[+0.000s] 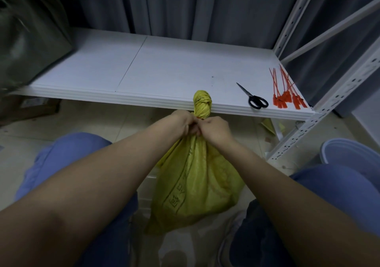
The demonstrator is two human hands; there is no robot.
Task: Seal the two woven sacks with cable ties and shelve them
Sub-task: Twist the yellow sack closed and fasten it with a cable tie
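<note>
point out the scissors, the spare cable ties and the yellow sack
scissors [255, 98]: head view, on the black handle
spare cable ties [284, 98]: head view, on the bunched orange tags
yellow sack [195, 184]: head view, on its bulging body under the tied neck

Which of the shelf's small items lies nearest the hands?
The black-handled scissors, left of the red cable ties, so closer to the left hand and right hand gripping the yellow sack.

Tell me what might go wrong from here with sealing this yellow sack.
The left hand and right hand pinch the neck of the yellow sack. Only a sliver of orange tie shows between them, so it may sit loose and the twisted top could unwind.
The scissors and spare cable ties lie near the edge of the shelf; lifting the sack up could knock them off.
</note>
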